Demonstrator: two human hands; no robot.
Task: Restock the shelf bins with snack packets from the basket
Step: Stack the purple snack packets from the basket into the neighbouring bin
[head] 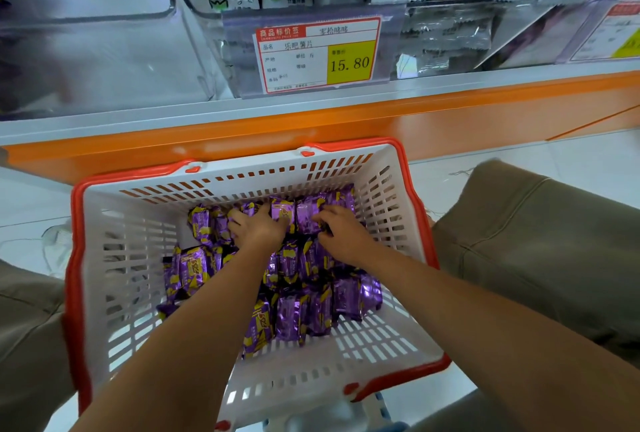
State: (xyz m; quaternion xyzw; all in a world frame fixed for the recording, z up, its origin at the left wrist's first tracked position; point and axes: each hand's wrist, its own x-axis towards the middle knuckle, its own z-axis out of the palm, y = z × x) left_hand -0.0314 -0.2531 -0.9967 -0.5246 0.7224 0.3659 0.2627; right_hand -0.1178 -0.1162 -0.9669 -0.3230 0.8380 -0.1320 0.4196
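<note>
Purple packets under palm-down left hand

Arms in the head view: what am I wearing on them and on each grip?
Nothing. Both forearms are bare, no sleeves in view. The left grip and right grip show no gloves, rings or watch. Khaki trousers cover the knees.

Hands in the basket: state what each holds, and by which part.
Left hand rests spread on the purple packets, holding none. Right hand curls its fingers onto them; grip unclear.
</note>
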